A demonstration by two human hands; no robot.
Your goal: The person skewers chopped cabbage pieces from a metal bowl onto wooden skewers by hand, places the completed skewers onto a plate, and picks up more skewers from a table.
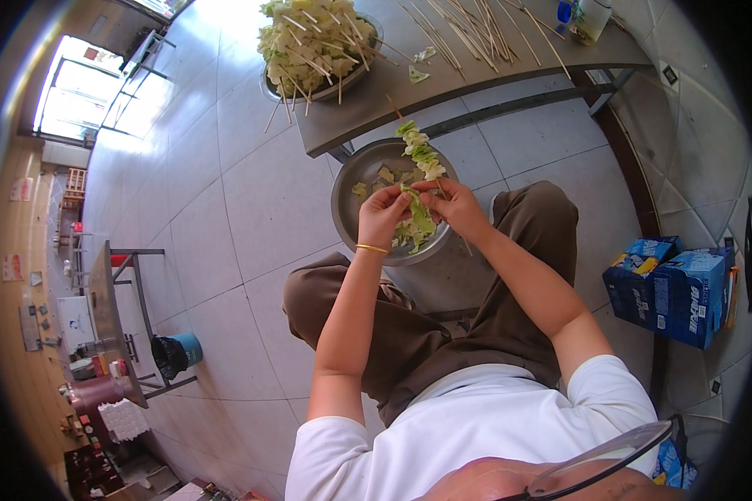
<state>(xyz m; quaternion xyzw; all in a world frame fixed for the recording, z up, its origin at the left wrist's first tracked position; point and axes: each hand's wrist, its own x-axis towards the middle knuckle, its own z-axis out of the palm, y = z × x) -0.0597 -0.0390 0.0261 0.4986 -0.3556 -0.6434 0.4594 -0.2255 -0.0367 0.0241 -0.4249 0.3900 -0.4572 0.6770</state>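
Observation:
My left hand (pixel 382 216), with a yellow bangle at its wrist, pinches a green cabbage leaf (pixel 421 219). My right hand (pixel 454 206) grips a thin wooden skewer (pixel 393 108) and touches the same leaf. Folded cabbage pieces (pixel 421 150) are threaded on the skewer beyond my fingers. Both hands are above the near part of a wide metal basin (pixel 343 216), which holds loose leaf pieces. On the table, a metal bowl (pixel 269 87) is heaped with skewered cabbage (pixel 316 47). Bare wooden skewers (pixel 470 31) lie spread to its right.
The metal table (pixel 376 106) stands beyond the basin. Leaf scraps (pixel 417 75) and a plastic bottle (pixel 590 22) are on it. Blue cardboard boxes (pixel 677 288) are at the right by the tiled wall. A bin with a black bag (pixel 185 354) stands at the left.

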